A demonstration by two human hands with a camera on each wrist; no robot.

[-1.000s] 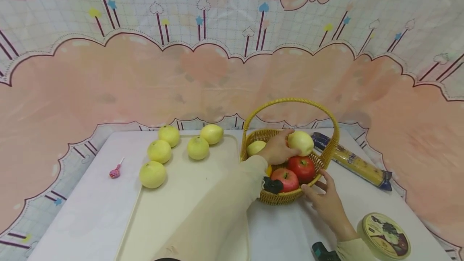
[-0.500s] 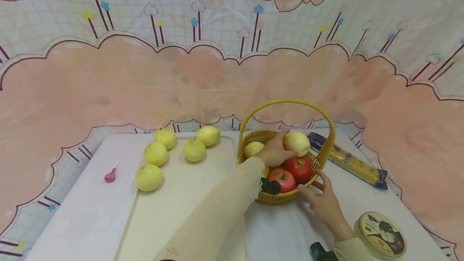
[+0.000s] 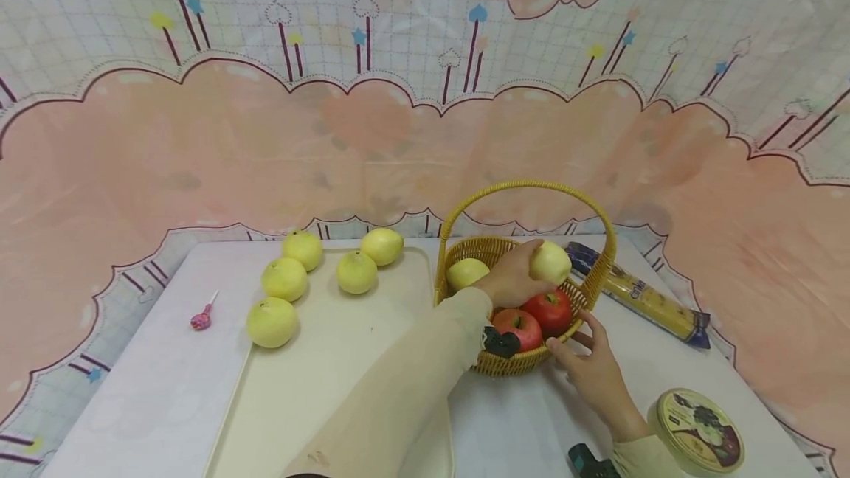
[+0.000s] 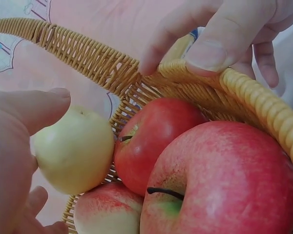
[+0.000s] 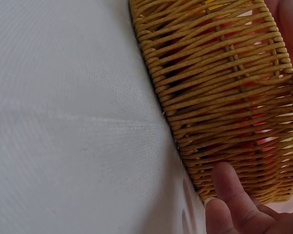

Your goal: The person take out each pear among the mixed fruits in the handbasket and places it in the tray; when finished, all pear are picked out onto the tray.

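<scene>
Pale apple (image 3: 551, 262), pinched between thumb and fingers of left hand (image 3: 510, 278), over the basket (image 3: 510, 367), just beside a red apple (image 3: 551, 310). Best handled lightly, without bruising, basket gripped steady at the rim in right hand (image 3: 595, 375). Hard to make out: any support beneath pale apple. Mostly hidden: basket floor.

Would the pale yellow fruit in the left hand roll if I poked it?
If the left hand let go, the pale yellow fruit would probably roll, because it looks nearly round. It might be slippery, since its skin looks smooth. A red apple close by in the basket could perhaps stop it.
</scene>
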